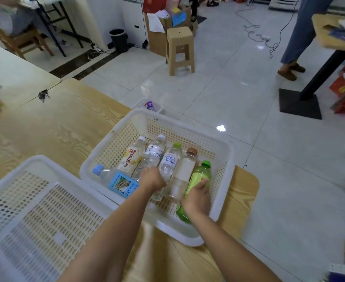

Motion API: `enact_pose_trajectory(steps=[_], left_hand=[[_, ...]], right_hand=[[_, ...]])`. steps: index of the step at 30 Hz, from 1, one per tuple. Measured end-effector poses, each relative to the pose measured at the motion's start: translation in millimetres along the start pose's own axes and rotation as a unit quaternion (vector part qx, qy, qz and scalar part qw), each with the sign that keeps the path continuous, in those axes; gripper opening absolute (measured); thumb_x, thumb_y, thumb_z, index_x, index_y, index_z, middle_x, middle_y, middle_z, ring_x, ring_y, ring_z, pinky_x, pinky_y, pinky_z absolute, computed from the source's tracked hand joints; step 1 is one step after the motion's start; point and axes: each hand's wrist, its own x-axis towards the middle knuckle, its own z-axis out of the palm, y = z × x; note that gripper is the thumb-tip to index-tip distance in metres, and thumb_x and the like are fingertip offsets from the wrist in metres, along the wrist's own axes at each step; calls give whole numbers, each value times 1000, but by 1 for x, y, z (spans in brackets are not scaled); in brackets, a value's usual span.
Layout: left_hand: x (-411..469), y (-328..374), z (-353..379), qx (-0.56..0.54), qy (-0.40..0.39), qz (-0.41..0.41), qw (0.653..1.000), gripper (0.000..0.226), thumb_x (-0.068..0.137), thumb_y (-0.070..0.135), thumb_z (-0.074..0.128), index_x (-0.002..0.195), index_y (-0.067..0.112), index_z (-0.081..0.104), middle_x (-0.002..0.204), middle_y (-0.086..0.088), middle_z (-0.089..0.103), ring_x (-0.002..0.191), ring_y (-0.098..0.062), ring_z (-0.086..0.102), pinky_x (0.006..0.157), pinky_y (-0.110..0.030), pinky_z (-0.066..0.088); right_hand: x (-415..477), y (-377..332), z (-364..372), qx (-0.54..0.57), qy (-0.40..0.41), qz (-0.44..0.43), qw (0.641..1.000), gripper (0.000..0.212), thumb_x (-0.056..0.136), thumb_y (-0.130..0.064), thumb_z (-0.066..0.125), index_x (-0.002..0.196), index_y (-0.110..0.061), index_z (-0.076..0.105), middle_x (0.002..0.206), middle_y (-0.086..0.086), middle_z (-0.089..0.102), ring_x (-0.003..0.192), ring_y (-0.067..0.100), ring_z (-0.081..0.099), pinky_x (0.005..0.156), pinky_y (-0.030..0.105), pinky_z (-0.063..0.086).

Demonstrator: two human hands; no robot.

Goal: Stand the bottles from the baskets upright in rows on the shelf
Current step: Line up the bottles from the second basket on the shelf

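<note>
While both hands were down in the white basket (188, 130), the risk lay in how tightly its load was packed. The left hand (152, 178) was curled over the lower end of what looked like the white-capped bottle (154, 153), its fingers hidden beneath it. The right hand (197, 197) was wrapped round the green bottle (201, 174) by the right wall. All the bottles lay on their sides, touching, with a blue-labelled bottle (120, 182) crosswise at the near wall. Lifting two at once could have set the lime-capped bottle (168, 163) and the brown-capped bottle (184, 169) between them rolling, or dragged one up and dropped it. That basket sat near a corner of the counter (45, 129), so a hard tug might have slid it toward the floor (249, 88). No shelf was plainly seen, so the carry would likely need a turn with both hands full.
</note>
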Motion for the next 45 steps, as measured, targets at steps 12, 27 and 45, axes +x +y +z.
enact_pose_trajectory(steps=[12,27,45], left_hand=[[5,0,1,-261,-52,-57,962,88,78,11,74,144,5,15,140,-22,40,128,-37,40,103,-51,43],[16,-9,7,-297,-61,-46,952,70,76,11,75,134,7,36,127,-14,52,118,-32,51,99,-46,47],[-26,-40,-27,-561,-111,80,817,32,75,-16,62,98,6,66,92,-12,71,88,-29,65,80,-43,54]], right_hand=[[8,6,-12,173,-27,10,984,106,83,-24,70,150,-10,-10,150,10,33,128,31,45,97,35,43],[33,8,-18,463,-76,155,869,91,64,-1,82,138,-8,29,131,16,49,117,37,51,95,52,48],[-8,1,-71,651,-193,-7,734,56,75,20,60,125,-4,49,99,12,66,90,25,62,75,38,52]])
